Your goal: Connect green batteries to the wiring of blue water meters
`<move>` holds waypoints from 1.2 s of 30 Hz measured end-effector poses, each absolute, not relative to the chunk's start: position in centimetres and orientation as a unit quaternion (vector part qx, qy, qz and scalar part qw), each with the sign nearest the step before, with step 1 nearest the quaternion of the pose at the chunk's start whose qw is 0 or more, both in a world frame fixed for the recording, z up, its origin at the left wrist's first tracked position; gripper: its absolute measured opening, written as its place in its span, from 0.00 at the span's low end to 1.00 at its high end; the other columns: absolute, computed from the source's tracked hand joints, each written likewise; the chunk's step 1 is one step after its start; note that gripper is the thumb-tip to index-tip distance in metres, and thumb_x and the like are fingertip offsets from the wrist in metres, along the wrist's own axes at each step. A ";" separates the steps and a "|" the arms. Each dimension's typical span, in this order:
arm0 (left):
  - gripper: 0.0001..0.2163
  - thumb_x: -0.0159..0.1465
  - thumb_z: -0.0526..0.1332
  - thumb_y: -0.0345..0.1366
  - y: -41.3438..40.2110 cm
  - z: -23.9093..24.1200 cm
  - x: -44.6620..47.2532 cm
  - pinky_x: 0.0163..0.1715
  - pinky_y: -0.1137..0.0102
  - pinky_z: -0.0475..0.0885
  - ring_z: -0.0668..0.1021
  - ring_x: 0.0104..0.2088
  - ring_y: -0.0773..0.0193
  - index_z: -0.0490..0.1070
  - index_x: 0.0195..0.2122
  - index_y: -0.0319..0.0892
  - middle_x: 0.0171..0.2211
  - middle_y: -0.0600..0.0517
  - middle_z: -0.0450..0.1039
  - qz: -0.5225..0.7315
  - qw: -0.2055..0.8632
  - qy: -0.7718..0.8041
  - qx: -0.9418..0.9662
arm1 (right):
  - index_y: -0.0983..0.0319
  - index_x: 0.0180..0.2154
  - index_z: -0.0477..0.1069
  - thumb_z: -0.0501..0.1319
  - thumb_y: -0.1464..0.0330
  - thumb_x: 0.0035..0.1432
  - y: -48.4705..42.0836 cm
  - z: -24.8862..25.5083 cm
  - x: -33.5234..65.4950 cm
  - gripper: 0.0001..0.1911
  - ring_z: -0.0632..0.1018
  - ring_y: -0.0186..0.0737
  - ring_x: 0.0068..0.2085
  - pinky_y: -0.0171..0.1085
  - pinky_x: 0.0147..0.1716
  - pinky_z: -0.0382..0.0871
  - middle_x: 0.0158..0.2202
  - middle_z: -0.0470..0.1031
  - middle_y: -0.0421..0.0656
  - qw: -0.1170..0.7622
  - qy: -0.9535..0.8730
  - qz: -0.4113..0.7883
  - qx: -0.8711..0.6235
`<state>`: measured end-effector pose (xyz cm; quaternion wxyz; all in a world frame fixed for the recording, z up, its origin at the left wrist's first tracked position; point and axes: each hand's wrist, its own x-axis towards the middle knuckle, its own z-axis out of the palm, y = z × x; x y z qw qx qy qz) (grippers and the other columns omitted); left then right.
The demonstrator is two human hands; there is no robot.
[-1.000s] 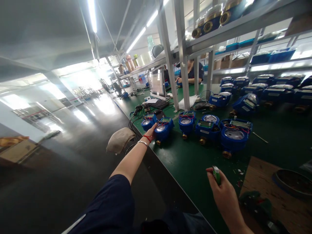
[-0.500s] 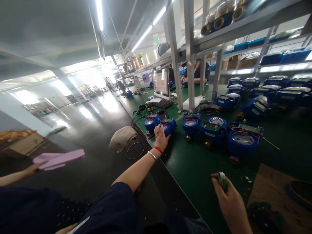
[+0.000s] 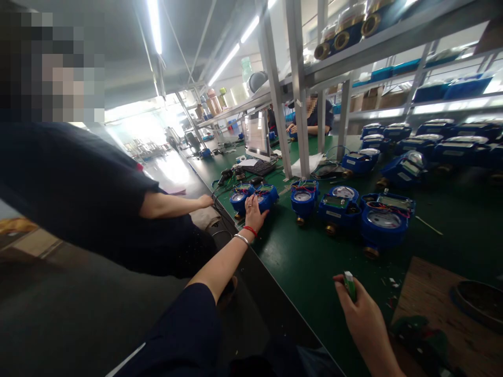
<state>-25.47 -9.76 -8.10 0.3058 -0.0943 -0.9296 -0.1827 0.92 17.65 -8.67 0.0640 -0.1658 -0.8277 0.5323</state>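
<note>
My left hand (image 3: 253,211) reaches far out along the green bench (image 3: 310,262) and rests on a blue water meter (image 3: 266,197) at the left end of a row, fingers laid over its near side. A second blue meter (image 3: 240,198) stands just left of it. My right hand (image 3: 358,309) is close to me over the bench, closed round a small green and white part (image 3: 349,284) that sticks up between thumb and fingers.
More blue meters (image 3: 379,220) line the bench to the right and rear. A wooden board (image 3: 432,298) with a dark round dish (image 3: 477,298) lies near right. A monitor (image 3: 257,135) and shelf posts (image 3: 296,89) stand behind. A person in dark clothes (image 3: 90,199) stands at left, another sits far back.
A person in dark clothes has stepped in at my left, their hand by the bench edge. My left hand has stayed on the meter; my right hand has kept its hold.
</note>
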 end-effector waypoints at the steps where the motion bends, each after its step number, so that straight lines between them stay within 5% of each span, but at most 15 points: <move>1: 0.33 0.60 0.61 0.39 -9.7 -8.1 -25.4 0.65 0.49 0.48 0.51 0.67 0.47 0.50 0.63 0.36 0.63 0.36 0.51 -0.180 0.305 -0.930 -0.097 | 0.61 0.40 0.73 0.52 0.50 0.53 17.6 -8.7 0.9 0.25 0.74 0.43 0.26 0.38 0.28 0.65 0.26 0.74 0.44 0.061 -0.826 0.536 -0.164; 13: 0.35 0.61 0.59 0.43 -8.2 -6.7 -23.3 0.64 0.44 0.43 0.45 0.68 0.44 0.45 0.65 0.36 0.67 0.34 0.45 -0.170 0.313 -0.931 -0.083 | 0.61 0.40 0.73 0.53 0.53 0.56 17.6 -9.0 0.9 0.21 0.77 0.46 0.33 0.38 0.32 0.66 0.32 0.77 0.45 0.076 -0.820 0.547 -0.151; 17: 0.34 0.64 0.55 0.45 -4.8 -5.9 -22.0 0.66 0.50 0.41 0.42 0.69 0.49 0.43 0.66 0.36 0.68 0.38 0.40 -0.185 0.313 -0.919 -0.153 | 0.61 0.40 0.73 0.53 0.53 0.56 17.6 -8.9 0.9 0.21 0.77 0.46 0.33 0.38 0.32 0.66 0.32 0.77 0.45 0.069 -0.819 0.548 -0.152; 26: 0.36 0.59 0.61 0.48 6.1 -6.7 -25.3 0.64 0.52 0.50 0.50 0.67 0.43 0.53 0.63 0.33 0.66 0.31 0.45 -0.270 0.225 -0.921 -0.169 | 0.61 0.40 0.72 0.53 0.53 0.56 17.4 -9.2 1.0 0.21 0.77 0.48 0.36 0.39 0.36 0.65 0.34 0.77 0.46 0.069 -0.816 0.554 -0.149; 36: 0.34 0.59 0.61 0.46 2.2 -7.2 -24.1 0.64 0.57 0.53 0.56 0.65 0.47 0.56 0.62 0.33 0.63 0.34 0.52 -0.251 0.229 -0.926 -0.165 | 0.62 0.39 0.72 0.53 0.54 0.56 17.6 -9.0 0.9 0.20 0.77 0.46 0.35 0.38 0.35 0.64 0.33 0.77 0.46 0.089 -0.813 0.557 -0.145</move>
